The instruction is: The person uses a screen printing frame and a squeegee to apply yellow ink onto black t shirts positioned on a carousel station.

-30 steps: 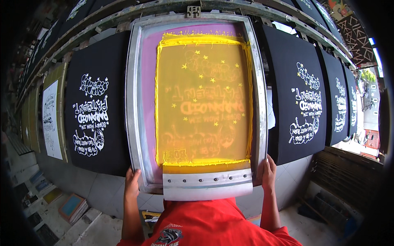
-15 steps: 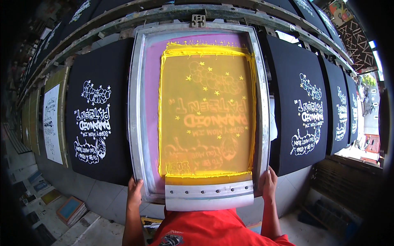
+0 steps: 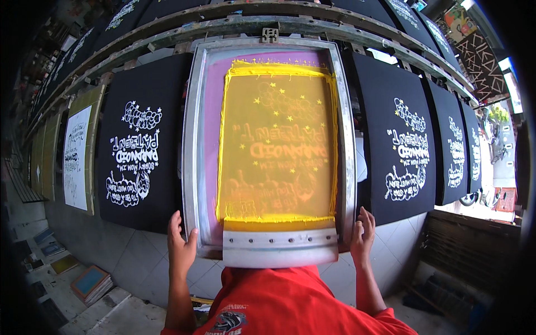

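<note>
A metal-framed printing screen (image 3: 190, 151) lies in front of me over a printing board. Its yellowish mesh (image 3: 279, 184) is ringed by thick bright yellow ink, and pale lettering and small yellow stars show through. Across the near end rests a squeegee (image 3: 279, 254) with a white, bolted holder. My left hand (image 3: 182, 243) is beside the screen's near left corner, thumb and fingers apart, with nothing in it. By the near right corner is my right hand (image 3: 363, 237), its fingers loosely bent and parted. Whether its fingertips touch the frame is hard to tell.
Black shirts with white prints lie on boards to the left (image 3: 131, 151) and right (image 3: 396, 145). A metal hinge clamp (image 3: 270, 36) stands at the screen's far edge, by a long metal rail (image 3: 223, 26). Stacked framed screens (image 3: 91, 285) sit at lower left.
Both hands have loosened from the screen's side rails. The left fingers have spread outward, and the right hand has shifted slightly up with fingers parting. The view has shifted a little; the squeegee stays across the near end.
</note>
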The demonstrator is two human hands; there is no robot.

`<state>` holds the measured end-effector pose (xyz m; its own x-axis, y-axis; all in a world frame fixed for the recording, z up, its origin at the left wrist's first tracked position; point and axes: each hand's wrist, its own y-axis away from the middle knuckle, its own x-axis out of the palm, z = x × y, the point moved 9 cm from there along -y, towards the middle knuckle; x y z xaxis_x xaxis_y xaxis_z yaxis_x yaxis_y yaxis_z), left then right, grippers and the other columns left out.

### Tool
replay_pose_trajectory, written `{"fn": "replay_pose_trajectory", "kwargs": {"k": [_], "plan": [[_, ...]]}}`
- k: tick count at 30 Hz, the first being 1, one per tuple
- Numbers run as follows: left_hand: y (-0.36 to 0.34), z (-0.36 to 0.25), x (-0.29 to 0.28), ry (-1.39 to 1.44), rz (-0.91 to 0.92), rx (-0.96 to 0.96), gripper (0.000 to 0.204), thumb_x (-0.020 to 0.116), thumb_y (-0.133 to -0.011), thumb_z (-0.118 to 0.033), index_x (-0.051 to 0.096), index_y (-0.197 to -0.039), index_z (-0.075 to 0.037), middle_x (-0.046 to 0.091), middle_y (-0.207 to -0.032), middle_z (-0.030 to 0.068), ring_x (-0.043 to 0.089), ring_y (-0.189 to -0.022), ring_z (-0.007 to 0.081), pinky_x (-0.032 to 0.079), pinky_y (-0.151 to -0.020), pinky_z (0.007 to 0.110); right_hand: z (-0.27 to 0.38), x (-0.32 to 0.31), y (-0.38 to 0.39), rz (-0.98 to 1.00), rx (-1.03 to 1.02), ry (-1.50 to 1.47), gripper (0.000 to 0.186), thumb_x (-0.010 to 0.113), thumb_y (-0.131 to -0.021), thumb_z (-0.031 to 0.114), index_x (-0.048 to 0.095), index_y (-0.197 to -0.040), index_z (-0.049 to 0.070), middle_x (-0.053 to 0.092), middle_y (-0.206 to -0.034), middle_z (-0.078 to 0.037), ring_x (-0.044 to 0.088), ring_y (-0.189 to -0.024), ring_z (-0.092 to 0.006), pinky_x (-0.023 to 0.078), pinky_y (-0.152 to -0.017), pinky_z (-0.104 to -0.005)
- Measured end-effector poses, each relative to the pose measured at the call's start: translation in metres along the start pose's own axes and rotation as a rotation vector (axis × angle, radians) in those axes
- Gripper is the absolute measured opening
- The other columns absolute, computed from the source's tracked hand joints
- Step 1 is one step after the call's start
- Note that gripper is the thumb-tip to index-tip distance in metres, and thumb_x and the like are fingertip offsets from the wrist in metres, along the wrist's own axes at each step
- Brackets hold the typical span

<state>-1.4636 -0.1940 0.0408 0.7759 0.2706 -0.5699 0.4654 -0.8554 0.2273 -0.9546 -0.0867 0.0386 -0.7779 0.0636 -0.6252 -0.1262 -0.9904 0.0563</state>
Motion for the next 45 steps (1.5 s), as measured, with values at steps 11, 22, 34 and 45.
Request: {"fn": "replay_pose_trajectory", "kwargs": {"k": [11,22,34,45], "plan": [[0.094,-0.108,0.073,-0.535,0.445,0.721,0.058,0.082,-0.068,-0.023,0.059,-0.12,-0.008,0.056,-0.125,0.0108,0.05,-0.121,0.0315,0.04,-0.104,0.042,0.067,0.046,0.088,0.454,-0.645,0.525,0.056,0.073,-0.075,0.023,0.058,-0.128,0.015,0.053,-0.133,-0.01,0.048,-0.124,-0.031,0.04,-0.102,-0.0454],[0.075,-0.14,0.075,-0.535,0.4,0.979,0.041,0.074,-0.073,-0.022,0.063,-0.109,-0.005,0.062,-0.106,0.0107,0.058,-0.103,0.0293,0.045,-0.094,0.04,0.125,0.022,0.059,0.422,-0.759,0.484,0.039,0.073,-0.077,0.021,0.064,-0.114,0.009,0.067,-0.107,-0.008,0.063,-0.103,-0.0273,0.047,-0.092,-0.0421],[-0.002,-0.171,0.083,-0.681,0.612,0.751,0.028,0.072,-0.074,-0.018,0.068,-0.1,-0.01,0.067,-0.083,0.0099,0.066,-0.085,0.0305,0.054,-0.072,0.042,0.148,0.038,-0.02,0.528,-0.682,0.464,0.022,0.073,-0.07,0.018,0.067,-0.09,0.012,0.066,-0.082,-0.004,0.066,-0.077,-0.0251,0.054,-0.067,-0.0381],[-0.283,-0.302,0.099,-0.698,0.215,0.827,0.038,0.072,-0.075,-0.018,0.068,-0.112,-0.009,0.068,-0.1,0.0202,0.066,-0.094,0.0371,0.052,-0.083,0.045,0.23,0.074,-0.307,0.156,-0.742,0.55,0.027,0.073,-0.071,0.022,0.071,-0.097,0.015,0.07,-0.082,-0.011,0.068,-0.077,-0.0321,0.055,-0.07,-0.0423]]}}
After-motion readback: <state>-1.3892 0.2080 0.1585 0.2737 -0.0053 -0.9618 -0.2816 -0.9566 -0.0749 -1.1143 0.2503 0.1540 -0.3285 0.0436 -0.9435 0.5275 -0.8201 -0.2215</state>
